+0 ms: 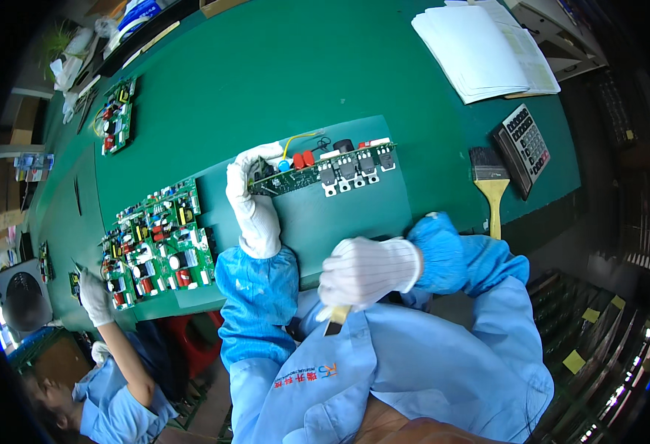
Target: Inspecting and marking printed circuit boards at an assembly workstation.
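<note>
My left hand (251, 194), in a white glove, grips the left end of a long green circuit board (317, 172) and holds it on edge above the green mat (317, 222). The board carries red and blue capacitors, black parts and a row of black transistors with metal tabs. My right hand (366, 270), also gloved, is closed around a small flat wooden-handled tool (337, 320) close to my chest, apart from the board. Blue sleeves cover both forearms.
A stack of populated circuit boards (158, 240) lies at the left, and another board (118, 117) sits farther back. A paintbrush (491, 185), a calculator (523, 146) and a paper pile (484, 48) lie at the right. Another person's gloved hand (94, 296) reaches in at lower left.
</note>
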`<act>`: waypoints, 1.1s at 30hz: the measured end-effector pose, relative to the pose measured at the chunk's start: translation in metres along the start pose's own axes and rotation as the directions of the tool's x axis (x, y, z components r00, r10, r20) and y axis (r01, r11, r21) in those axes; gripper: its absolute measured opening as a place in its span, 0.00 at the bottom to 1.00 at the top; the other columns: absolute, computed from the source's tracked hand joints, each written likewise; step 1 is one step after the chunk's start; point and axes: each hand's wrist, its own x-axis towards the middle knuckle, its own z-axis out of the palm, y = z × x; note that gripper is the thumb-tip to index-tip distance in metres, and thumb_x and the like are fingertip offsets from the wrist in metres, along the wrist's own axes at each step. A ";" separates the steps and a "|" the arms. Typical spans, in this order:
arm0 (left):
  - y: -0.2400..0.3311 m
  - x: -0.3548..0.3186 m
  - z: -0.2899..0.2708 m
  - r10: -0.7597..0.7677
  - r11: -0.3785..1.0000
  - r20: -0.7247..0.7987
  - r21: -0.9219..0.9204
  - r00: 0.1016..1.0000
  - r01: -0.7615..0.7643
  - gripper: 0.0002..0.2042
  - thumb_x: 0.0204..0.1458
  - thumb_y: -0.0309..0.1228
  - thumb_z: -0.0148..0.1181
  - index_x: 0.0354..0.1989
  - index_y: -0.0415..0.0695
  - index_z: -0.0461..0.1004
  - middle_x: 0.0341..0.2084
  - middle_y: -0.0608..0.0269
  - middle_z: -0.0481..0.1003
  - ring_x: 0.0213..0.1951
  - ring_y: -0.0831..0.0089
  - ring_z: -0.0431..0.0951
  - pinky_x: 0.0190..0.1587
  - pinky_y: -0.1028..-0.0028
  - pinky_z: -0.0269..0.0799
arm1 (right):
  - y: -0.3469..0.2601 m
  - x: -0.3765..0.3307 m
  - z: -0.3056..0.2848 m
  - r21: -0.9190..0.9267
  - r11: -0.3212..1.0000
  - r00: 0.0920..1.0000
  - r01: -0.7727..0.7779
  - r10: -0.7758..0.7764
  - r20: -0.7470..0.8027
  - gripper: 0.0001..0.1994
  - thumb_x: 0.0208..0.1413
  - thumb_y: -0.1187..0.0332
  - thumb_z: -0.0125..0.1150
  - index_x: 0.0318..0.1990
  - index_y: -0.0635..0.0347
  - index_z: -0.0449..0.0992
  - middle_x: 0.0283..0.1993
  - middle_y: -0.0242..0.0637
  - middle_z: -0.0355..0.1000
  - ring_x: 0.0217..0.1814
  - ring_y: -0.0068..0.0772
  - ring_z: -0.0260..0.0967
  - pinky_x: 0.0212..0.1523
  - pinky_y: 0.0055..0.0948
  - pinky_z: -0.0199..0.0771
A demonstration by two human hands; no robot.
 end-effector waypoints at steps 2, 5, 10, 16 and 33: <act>-0.003 0.003 0.000 0.017 0.997 0.008 0.069 1.000 -0.018 0.30 0.68 0.49 0.32 0.44 0.34 0.75 0.44 0.55 0.78 0.46 0.69 0.76 0.55 0.70 0.68 | 0.004 0.006 0.007 -0.015 0.998 0.998 0.068 -0.067 0.012 0.12 0.44 0.58 0.62 0.21 0.50 0.67 0.20 0.26 0.61 0.23 0.27 0.63 0.20 0.28 0.62; 0.002 0.005 0.002 -0.050 0.989 -0.050 0.135 0.998 0.056 0.38 0.66 0.59 0.29 0.48 0.32 0.75 0.46 0.51 0.77 0.47 0.67 0.75 0.58 0.68 0.67 | 0.020 0.002 0.048 0.111 0.992 0.994 0.061 -0.051 -0.096 0.13 0.42 0.57 0.62 0.20 0.51 0.66 0.18 0.28 0.60 0.20 0.30 0.64 0.19 0.33 0.62; -0.002 0.011 0.007 -0.051 0.950 -0.138 0.300 0.989 0.091 0.33 0.67 0.54 0.33 0.56 0.35 0.72 0.50 0.53 0.75 0.54 0.67 0.73 0.60 0.69 0.65 | 0.024 0.001 0.054 0.047 0.998 0.992 0.034 -0.028 -0.123 0.14 0.43 0.55 0.62 0.21 0.50 0.65 0.19 0.27 0.60 0.21 0.29 0.63 0.20 0.31 0.61; -0.007 0.011 0.019 0.224 0.787 -0.171 0.612 0.959 -0.074 0.19 0.65 0.31 0.47 0.61 0.36 0.68 0.60 0.53 0.68 0.61 0.66 0.67 0.64 0.68 0.61 | 0.024 -0.003 0.064 0.008 0.999 0.979 0.039 -0.036 -0.199 0.13 0.46 0.55 0.61 0.22 0.49 0.66 0.20 0.26 0.60 0.21 0.26 0.63 0.23 0.32 0.61; 0.010 -0.007 0.123 -0.233 0.317 0.825 0.565 0.515 -0.762 0.08 0.42 0.28 0.68 0.33 0.51 0.85 0.72 0.51 0.51 0.73 0.40 0.44 0.71 0.40 0.35 | 0.017 -0.017 0.070 0.364 0.927 0.974 -0.089 0.157 -0.162 0.07 0.53 0.62 0.59 0.36 0.53 0.76 0.29 0.33 0.72 0.31 0.42 0.71 0.32 0.38 0.72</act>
